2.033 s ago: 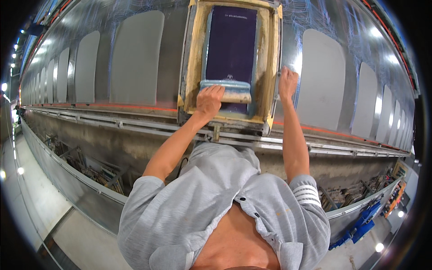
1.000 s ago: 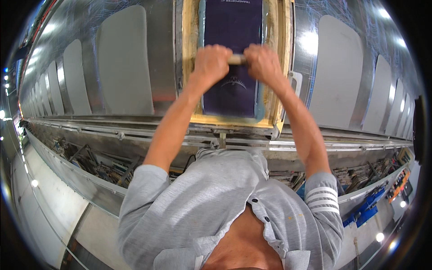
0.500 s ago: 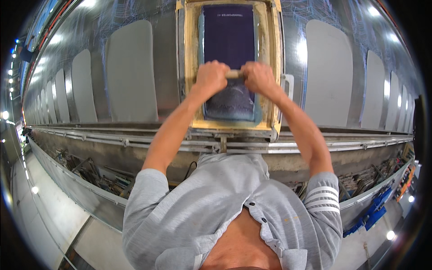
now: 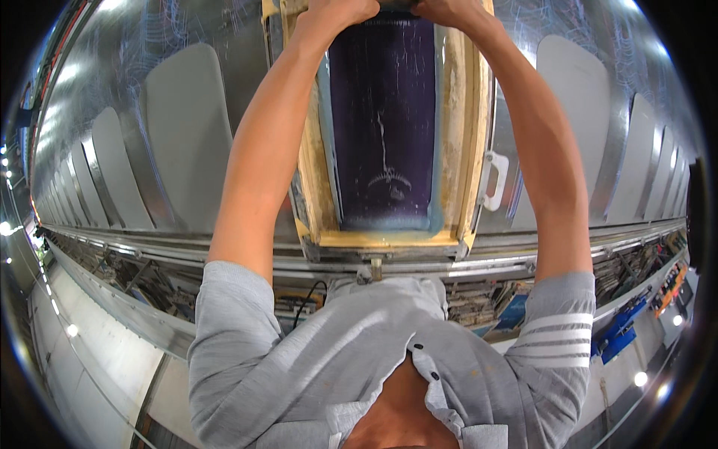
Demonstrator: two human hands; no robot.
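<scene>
Both my arms stretch forward over a screen-printing frame (image 4: 389, 239) with a yellowed, taped border. At its far end, my left hand (image 4: 345, 9) and my right hand (image 4: 452, 10) are closed around the two sides of a squeegee (image 4: 397, 5). The picture's top edge cuts off part of the hands and most of the squeegee. Nearer to me lies the dark purple mesh (image 4: 381, 120), with pale streaks and a curved light mark close to its near end. Bluish ink residue lines the mesh's sides and near edge.
Rounded grey panels (image 4: 187, 135) lie in a row on the long metal table to the left, with more grey panels (image 4: 574, 112) to the right. A white handle (image 4: 495, 180) sticks out from the frame's right side. Metal rails (image 4: 224, 251) run along the table's near edge, above cluttered shelves.
My hands have pushed the squeegee away from me, from the middle of the mesh to its far end. The near mesh, grey with ink residue before, now shows dark purple.
</scene>
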